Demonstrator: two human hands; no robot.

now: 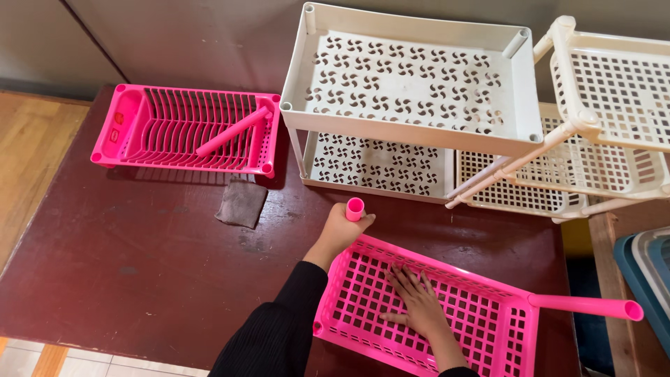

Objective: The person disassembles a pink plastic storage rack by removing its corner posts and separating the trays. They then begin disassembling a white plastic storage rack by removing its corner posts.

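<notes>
A pink perforated plastic tray (481, 314) lies on the dark red table (139, 258) in front of me. My left hand (343, 229) grips a short pink tube (355, 209) standing upright at the tray's far left corner. My right hand (417, 301) lies flat, fingers spread, on the tray's grid floor. A longer pink tube (585, 305) sticks out sideways from the tray's right corner.
A second pink tray (125, 126) with a loose pink tube (234, 131) in it sits at the back left. A dark cloth (241, 203) lies beside it. A white two-tier rack (412, 77) and a cream rack (614, 91) stand at the back right.
</notes>
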